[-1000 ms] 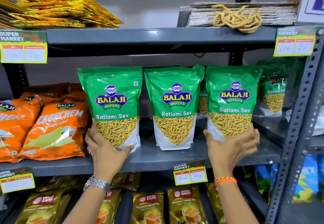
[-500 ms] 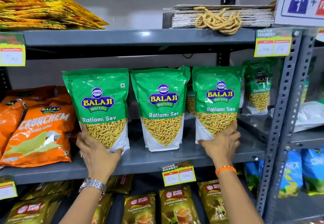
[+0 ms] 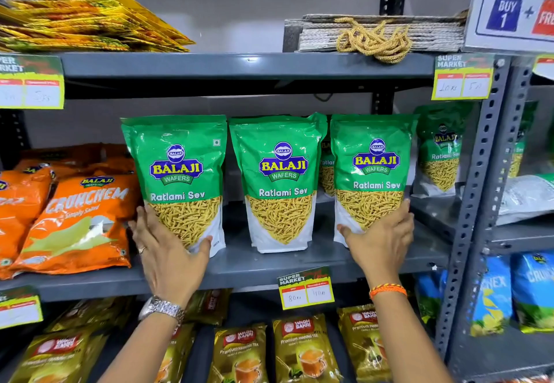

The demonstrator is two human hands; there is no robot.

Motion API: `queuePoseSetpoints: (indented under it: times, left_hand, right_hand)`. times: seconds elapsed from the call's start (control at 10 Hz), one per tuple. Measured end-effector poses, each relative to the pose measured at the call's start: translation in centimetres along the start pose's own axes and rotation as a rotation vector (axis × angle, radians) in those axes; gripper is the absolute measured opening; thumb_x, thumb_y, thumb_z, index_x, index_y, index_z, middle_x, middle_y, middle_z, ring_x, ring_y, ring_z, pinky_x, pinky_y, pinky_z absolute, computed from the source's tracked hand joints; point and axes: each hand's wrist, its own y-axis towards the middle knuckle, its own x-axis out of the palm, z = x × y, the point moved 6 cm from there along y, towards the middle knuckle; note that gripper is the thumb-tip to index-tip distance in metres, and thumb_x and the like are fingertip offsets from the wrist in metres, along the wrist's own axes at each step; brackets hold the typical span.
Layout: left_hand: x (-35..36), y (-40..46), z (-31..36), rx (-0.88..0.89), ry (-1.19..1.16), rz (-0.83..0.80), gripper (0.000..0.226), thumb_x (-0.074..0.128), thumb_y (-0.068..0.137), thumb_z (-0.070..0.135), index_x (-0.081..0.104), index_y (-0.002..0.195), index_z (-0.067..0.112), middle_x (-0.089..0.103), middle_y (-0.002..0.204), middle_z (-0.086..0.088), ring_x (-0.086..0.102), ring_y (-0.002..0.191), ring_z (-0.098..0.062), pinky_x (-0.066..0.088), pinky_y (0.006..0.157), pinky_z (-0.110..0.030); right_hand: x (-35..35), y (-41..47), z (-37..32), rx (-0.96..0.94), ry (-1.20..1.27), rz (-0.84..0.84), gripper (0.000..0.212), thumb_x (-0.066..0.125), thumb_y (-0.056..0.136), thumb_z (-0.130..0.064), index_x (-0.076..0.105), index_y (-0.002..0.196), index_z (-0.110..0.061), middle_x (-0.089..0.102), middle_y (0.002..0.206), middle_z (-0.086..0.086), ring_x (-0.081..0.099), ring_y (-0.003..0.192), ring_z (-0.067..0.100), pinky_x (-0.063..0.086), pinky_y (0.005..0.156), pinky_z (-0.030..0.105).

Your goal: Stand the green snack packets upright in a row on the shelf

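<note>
Three green Ratlami Sev packets stand upright in a row on the grey middle shelf (image 3: 245,265). My left hand (image 3: 168,250) grips the bottom of the left packet (image 3: 177,173). My right hand (image 3: 380,238) grips the bottom of the right packet (image 3: 371,167). Between them the middle packet (image 3: 281,179) stands free on its base. A further green packet (image 3: 326,170) shows partly behind the gap between the middle and right ones, and another (image 3: 440,155) stands at the back right.
Orange Crunchem bags (image 3: 75,220) lie to the left on the same shelf. A perforated steel upright (image 3: 476,191) bounds the shelf on the right. Tea packets (image 3: 302,349) fill the shelf below. A price tag (image 3: 305,289) hangs off the front edge.
The view has drifted slightly and the shelf looks closer. Both hands stay on the bottoms of the outer packets; the right hand has slid a little further round its packet.
</note>
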Motion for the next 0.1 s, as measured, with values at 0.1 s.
queuePoseSetpoints:
  times: [0.1]
  left_hand:
    - [-1.00,0.06,2.18,0.171,0.042,0.072,0.108,0.063,0.083,0.051,-0.001,0.159,0.009,0.001,0.169,-0.011,-0.004,0.156,-0.030,0.013,0.124,-0.053]
  right_hand:
    - [-1.19,-1.28,-3.67,-0.229,0.074,0.116,0.113,0.074,0.081,-0.055,0.010,0.159,-0.004,0.021,0.164,0.030,0.021,0.154,0.044,0.018,0.126,0.058]
